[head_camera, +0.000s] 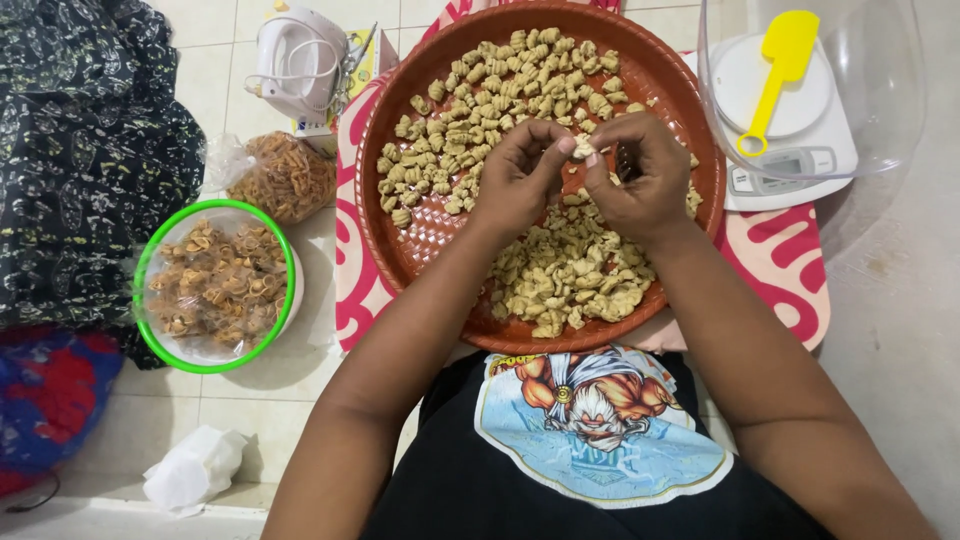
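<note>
A round brown tray (385, 215) rests on my lap and holds several small pale dough pieces: shaped shells (480, 90) at the far side, rougher lumps (570, 275) at the near side. Over the tray's middle, my left hand (518, 175) and my right hand (640, 175) meet, both pinching one small dough piece (583, 147) between their fingertips. A dark ridged tool sits in my right palm, mostly hidden.
A green-rimmed bowl (215, 285) of fried brown shells sits on the tiled floor at left, with a bag of fried snacks (283, 178) and a white hand mixer (298, 62) beyond. At right, a clear bowl with a yellow spatula (780, 70) stands on a white scale (800, 165). Dark cloth lies far left.
</note>
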